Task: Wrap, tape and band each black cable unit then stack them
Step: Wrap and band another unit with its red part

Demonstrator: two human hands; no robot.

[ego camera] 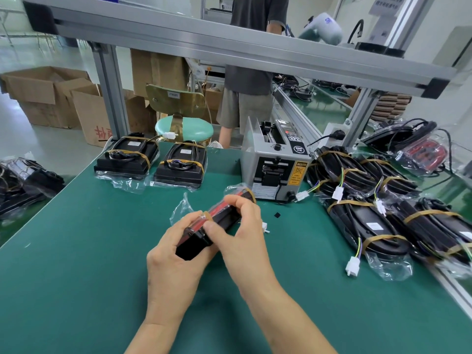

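Note:
I hold one black cable unit (224,218) with a red face, in a clear plastic bag, above the green table (76,251). My left hand (176,254) grips its near end. My right hand (242,226) curls over the middle, fingers on a tan rubber band (208,215) around it. A second tan band circles its far end. Its white connector (265,227) sticks out to the right, behind my right hand. Two stacks of banded units (122,159) (181,164) stand at the back left.
A grey tape dispenser (275,164) stands behind the held unit. Many bagged, banded units with white plugs (383,208) lie in a pile on the right. More bagged units (25,182) sit off the left edge. A person stands behind a green stool (184,129). Cardboard boxes are on the floor.

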